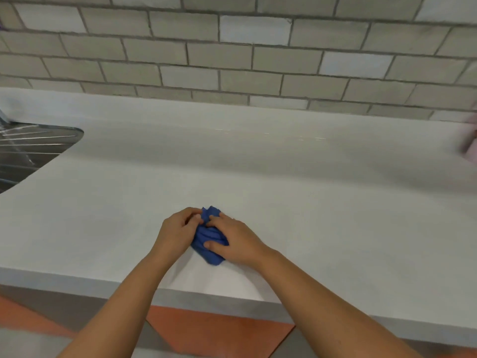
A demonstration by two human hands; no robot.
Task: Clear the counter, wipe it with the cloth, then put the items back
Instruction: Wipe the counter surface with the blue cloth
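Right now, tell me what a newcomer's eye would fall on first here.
The bunched blue cloth, gripped by the left hand and right hand together near the front edge of the pale counter, draws the eye first. Next comes the steel sink drainboard at the far left, then the grey tiled wall behind.

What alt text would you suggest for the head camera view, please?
The left hand and right hand grip a bunched blue cloth on a pale counter near its front edge. A steel sink lies far left, a grey tiled wall behind.
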